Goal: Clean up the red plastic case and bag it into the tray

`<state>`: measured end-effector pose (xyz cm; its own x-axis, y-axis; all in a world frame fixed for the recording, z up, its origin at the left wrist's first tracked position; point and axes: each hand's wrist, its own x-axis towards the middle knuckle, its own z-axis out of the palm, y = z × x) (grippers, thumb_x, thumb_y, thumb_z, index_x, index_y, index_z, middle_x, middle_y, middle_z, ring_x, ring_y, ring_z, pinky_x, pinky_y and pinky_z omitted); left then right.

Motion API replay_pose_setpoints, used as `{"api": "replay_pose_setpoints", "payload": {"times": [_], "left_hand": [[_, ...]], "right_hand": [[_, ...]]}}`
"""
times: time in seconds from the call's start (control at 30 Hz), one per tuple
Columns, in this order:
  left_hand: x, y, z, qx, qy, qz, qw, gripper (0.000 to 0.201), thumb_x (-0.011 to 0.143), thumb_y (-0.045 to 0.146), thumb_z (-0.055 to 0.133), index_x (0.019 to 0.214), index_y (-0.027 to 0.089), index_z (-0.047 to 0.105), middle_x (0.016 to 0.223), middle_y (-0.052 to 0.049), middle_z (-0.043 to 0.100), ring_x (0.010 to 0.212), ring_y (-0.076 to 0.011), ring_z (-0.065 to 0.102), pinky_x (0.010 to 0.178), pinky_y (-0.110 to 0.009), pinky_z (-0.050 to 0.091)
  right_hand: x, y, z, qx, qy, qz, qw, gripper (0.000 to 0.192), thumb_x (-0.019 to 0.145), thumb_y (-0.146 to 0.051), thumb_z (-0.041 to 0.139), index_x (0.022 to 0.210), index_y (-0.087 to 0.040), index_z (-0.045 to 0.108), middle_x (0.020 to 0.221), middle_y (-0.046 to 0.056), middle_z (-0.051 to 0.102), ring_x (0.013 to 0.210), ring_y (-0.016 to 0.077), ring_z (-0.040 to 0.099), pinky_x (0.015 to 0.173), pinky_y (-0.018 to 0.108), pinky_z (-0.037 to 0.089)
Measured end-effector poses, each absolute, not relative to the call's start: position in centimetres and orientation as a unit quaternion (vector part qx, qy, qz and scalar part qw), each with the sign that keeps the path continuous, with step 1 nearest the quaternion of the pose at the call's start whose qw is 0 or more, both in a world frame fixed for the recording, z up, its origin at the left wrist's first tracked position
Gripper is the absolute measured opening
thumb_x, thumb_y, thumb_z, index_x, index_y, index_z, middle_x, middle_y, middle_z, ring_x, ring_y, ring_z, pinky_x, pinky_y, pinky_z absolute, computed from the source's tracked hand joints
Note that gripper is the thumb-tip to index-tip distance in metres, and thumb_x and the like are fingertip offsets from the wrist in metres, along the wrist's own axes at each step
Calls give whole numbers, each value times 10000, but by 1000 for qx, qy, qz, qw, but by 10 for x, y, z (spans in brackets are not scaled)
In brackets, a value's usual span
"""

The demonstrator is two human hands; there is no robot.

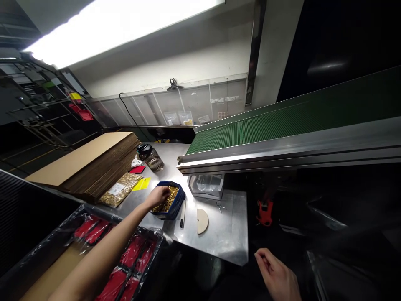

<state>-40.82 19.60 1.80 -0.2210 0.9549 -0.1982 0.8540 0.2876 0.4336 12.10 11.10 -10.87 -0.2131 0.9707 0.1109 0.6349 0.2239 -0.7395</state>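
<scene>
Steel table [225,234], bare and glossy toward the near right corner. At back left, a tall stack of flat cardboard sheets [90,165]. Just in front of that, a clear bag of small gold pieces [120,189] with a white label, a yellow card [141,184] beside it, a red card [138,169] further back. Near the red card, a glass jar [152,158] with a dark lid. Toward the middle, a blue tray [174,205] of gold pieces. Right of the tray, a black pen [182,215], then a tan half-round piece [202,220]. Behind these, a clear plastic box [206,186], partly under the conveyor edge; small metal clip [220,206] just beside.
</scene>
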Motion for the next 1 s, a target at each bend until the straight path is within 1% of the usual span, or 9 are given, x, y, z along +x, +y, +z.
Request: {"api": "replay_pose_setpoints", "payload": {"times": [0.13,0.23,0.37,0.47,0.6,0.7,0.77,0.87,1.0], "left_hand": [[-402,186,25,499,803,235,226,260,941,423,697,935,164,712,1009,-54,738,985,-219,685,955,-442,549],[-388,175,33,415,800,350,255,321,898,476,729,909,155,710,912,-46,731,894,-211,684,887,-414,560],[-333,150,44,324,718,492,371,508,699,586,863,934,153,740,797,-38,718,732,-169,649,715,-306,551],[-263,123,44,266,638,541,478,505,608,551,939,890,177,749,772,-27,686,698,-122,625,664,-235,543],[-165,92,41,190,551,521,624,427,635,486,962,850,172,768,773,-26,647,659,-85,588,625,-185,532],[-109,83,42,71,456,491,739,325,630,329,991,817,158,787,761,-17,640,662,-67,585,631,-145,516],[-85,83,43,30,414,467,781,292,627,273,992,795,141,793,735,-10,635,651,-58,577,628,-131,498],[-61,85,39,61,412,437,797,294,650,311,979,778,121,794,698,-4,618,619,-53,544,622,-142,477],[-46,88,34,136,444,402,789,326,677,373,958,717,108,772,672,-6,594,605,-62,499,581,-161,424]], "right_hand": [[120,111,-106,-554,-717,298,302,379,988,-588,475,846,-309,689,639,-7,692,544,211,698,493,266,506],[119,112,-103,-555,-711,299,313,410,981,-618,466,836,-309,695,628,4,691,529,225,693,484,284,500],[112,114,-92,-562,-695,326,308,401,990,-610,471,860,-299,688,646,8,685,553,226,680,517,299,487],[103,115,-67,-560,-650,406,314,392,993,-599,504,881,-272,690,706,18,693,604,221,667,584,312,502],[92,113,-6,-506,-590,519,356,345,1005,-541,552,1022,-239,718,861,45,713,761,214,676,679,303,519],[90,109,40,-462,-598,535,378,276,1024,-457,565,1132,-260,724,986,38,706,844,187,669,743,286,517],[93,106,60,-448,-606,543,371,245,1029,-415,573,1168,-284,726,1057,26,700,898,171,669,776,273,517],[103,102,69,-460,-599,549,359,183,1007,-359,622,1115,-297,756,1062,6,693,910,156,663,778,259,511],[117,95,54,-494,-554,550,383,108,955,-327,699,965,-277,794,979,-5,667,776,129,609,682,253,479]]}}
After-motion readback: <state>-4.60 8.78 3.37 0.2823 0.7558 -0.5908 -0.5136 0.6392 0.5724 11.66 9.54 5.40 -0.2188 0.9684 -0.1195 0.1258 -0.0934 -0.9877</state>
